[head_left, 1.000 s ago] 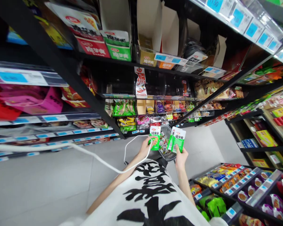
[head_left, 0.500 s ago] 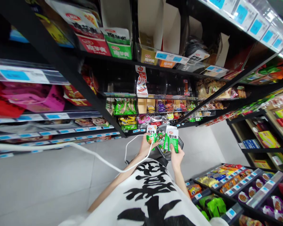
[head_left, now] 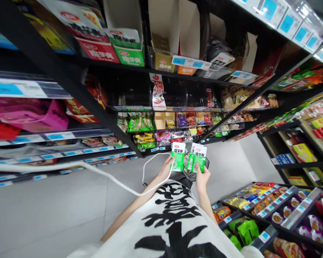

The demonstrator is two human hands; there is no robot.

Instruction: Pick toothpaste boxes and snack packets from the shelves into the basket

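Observation:
My left hand [head_left: 167, 167] is closed on the left edge of a green and white snack packet [head_left: 178, 157], held upright with its front toward me. Similar green and white snack packets [head_left: 200, 157], overlapping like a fan, are gripped in my right hand [head_left: 202, 177], thumb on the front one. A small gap parts the two hands' packets. Behind and below them shows part of a dark basket [head_left: 190, 175] with goods in it, mostly hidden by the packets. A white cable [head_left: 118, 182] loops in front of my left forearm.
Ahead stands a dark shelf rack with snack boxes, among them a green box [head_left: 129, 56] of like packets and a red box [head_left: 97, 51]. Low bins [head_left: 261, 211] of packaged food are at the right. Grey floor tiles [head_left: 78, 204] lie at the left.
The packet in my left hand has turned to face me flat and now shows whole. My right hand's packets stay nearly in place, shifted slightly right. The view has shifted a little.

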